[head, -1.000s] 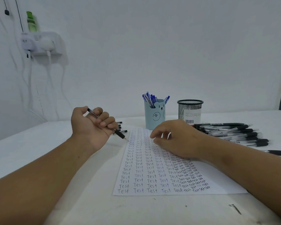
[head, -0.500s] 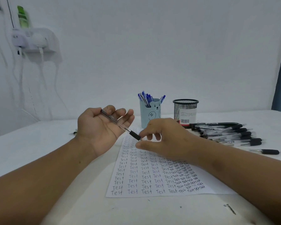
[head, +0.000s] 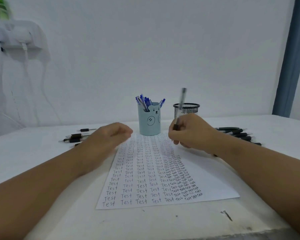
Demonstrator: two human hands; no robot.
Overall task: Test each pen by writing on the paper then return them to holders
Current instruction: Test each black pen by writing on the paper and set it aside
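A sheet of paper [head: 215, 186] covered with rows of the word "Test" lies in the middle of the white table [head: 163, 220]. My right hand [head: 192, 134] grips a black pen [head: 180, 104] upright over the paper's far right part, its tip hidden by my fingers. My left hand [head: 109, 135] hovers at the paper's far left corner, fingers loosely curled, holding nothing. Behind the paper stand a light-blue bear holder [head: 149, 122] with several blue pens and a black mesh holder [head: 189, 109].
Several black pens [head: 75, 135] lie on the table to the left of my left hand. A larger pile of black pens [head: 237, 133] lies to the right, behind my right wrist. A wall socket shelf with cables [head: 16, 37] hangs at the upper left.
The black pen passed from my left hand to my right hand, which now holds it upright over the paper. My left hand turned palm down and empty.
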